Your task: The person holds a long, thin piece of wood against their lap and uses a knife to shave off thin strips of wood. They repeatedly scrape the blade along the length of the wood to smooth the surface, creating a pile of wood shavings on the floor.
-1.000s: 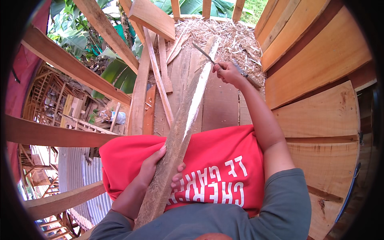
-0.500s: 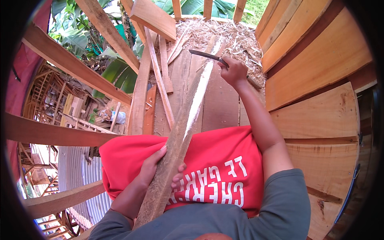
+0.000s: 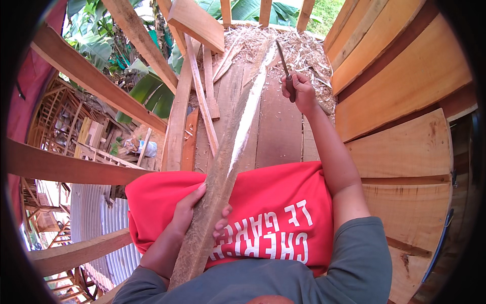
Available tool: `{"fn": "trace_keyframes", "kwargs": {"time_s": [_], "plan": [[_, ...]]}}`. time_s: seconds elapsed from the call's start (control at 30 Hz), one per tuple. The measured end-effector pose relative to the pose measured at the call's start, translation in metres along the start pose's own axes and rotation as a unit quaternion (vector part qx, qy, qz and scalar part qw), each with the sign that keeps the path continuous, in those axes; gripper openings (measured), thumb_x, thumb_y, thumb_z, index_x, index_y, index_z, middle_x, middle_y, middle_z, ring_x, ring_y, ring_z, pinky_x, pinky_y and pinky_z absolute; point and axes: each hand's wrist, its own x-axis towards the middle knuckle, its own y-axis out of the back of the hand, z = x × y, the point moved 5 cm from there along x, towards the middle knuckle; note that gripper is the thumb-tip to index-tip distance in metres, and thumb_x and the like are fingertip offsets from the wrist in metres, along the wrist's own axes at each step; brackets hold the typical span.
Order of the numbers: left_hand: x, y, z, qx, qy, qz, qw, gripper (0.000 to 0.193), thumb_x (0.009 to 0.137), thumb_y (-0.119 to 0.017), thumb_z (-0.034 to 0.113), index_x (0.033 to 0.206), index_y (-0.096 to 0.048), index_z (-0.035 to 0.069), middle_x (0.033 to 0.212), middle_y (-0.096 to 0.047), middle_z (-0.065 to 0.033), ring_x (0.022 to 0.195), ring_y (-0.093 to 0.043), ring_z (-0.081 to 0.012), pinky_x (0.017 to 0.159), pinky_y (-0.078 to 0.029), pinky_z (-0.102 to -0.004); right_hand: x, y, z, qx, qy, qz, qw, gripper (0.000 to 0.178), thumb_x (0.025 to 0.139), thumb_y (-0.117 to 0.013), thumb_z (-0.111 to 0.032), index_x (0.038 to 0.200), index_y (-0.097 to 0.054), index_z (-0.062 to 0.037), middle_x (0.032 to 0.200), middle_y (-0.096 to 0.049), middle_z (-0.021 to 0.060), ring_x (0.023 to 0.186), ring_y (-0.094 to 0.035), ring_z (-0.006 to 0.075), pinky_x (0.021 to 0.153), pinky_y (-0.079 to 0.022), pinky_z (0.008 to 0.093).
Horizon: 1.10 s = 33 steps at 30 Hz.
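Head view: the right hand clasps the knife, now turned from left to far, so cutting seems paused; the left hand clutches the timber.

a plank floor runs out to a far end strewn with pale wood shavings. broad warm-toned boards line the right side, with dark gaps between some. upright studs stand along the far end, green leaves and bright daylight beyond. the left is open timber framing, looking out on large-leaved plants and grey corrugated sheeting. a reddish sheet at the left rim, perhaps cloth, is too bent to tell.
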Motion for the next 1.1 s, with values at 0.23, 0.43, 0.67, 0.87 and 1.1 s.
{"fn": "trace_keyframes", "kwargs": {"time_s": [0.23, 0.43, 0.67, 0.87, 1.1], "plan": [[0.001, 0.003, 0.002, 0.005, -0.001, -0.001, 1.0, 0.055, 0.103, -0.031, 0.048, 0.141, -0.041, 0.01, 0.091, -0.054, -0.0169, 0.067, -0.054, -0.0261, 0.055, -0.048, -0.037, 0.01, 0.024, 0.006, -0.303, -0.017, 0.141, 0.942, 0.043, 0.099, -0.056, -0.046, 0.102, -0.062, -0.0031, 0.075, -0.056, 0.0014, 0.061, -0.051, 0.0124, 0.058, -0.044, 0.0333], [0.003, 0.002, -0.006, 0.057, 0.027, 0.04, 0.997, 0.06, 0.1, -0.037, 0.056, 0.143, -0.04, 0.015, 0.089, -0.052, -0.0146, 0.063, -0.052, -0.0234, 0.053, -0.047, -0.0362, 0.002, -0.008, -0.003, -0.614, -0.003, 0.128, 0.779, 0.073, 0.082, -0.061, -0.076, 0.1, -0.064, -0.0055, 0.071, -0.058, 0.0025, 0.067, -0.061, 0.0197, 0.063, -0.048, 0.0359], [0.002, -0.004, -0.011, 0.072, 0.045, 0.048, 0.995, 0.059, 0.1, -0.038, 0.055, 0.143, -0.04, 0.015, 0.089, -0.051, -0.0139, 0.065, -0.052, -0.0228, 0.054, -0.046, -0.0354, -0.005, -0.015, -0.02, -0.649, 0.042, 0.162, 0.742, 0.064, 0.089, -0.057, -0.068, 0.078, -0.067, -0.0059, 0.065, -0.066, 0.0127, 0.07, -0.069, 0.0296, 0.06, -0.049, 0.0415], [0.002, 0.0, -0.013, 0.077, 0.045, 0.049, 0.995, 0.058, 0.1, -0.037, 0.055, 0.143, -0.04, 0.015, 0.089, -0.052, -0.0144, 0.065, -0.052, -0.0231, 0.055, -0.047, -0.0356, 0.002, 0.005, -0.007, -0.591, -0.085, 0.184, 0.781, 0.066, 0.092, -0.053, -0.064, 0.072, -0.065, -0.0025, 0.06, -0.062, 0.0154, 0.059, -0.063, 0.0313, 0.057, -0.048, 0.0419], [0.003, 0.002, -0.011, 0.065, 0.044, 0.05, 0.996, 0.058, 0.101, -0.036, 0.054, 0.142, -0.04, 0.013, 0.09, -0.052, -0.0155, 0.066, -0.052, -0.0241, 0.054, -0.048, -0.0357, -0.002, -0.001, 0.024, -0.191, -0.365, 0.125, 0.903, 0.063, 0.096, -0.045, -0.067, 0.061, -0.046, -0.0141, 0.048, -0.035, -0.0034, 0.037, -0.027, 0.0112, 0.039, -0.017, 0.0312]]}}
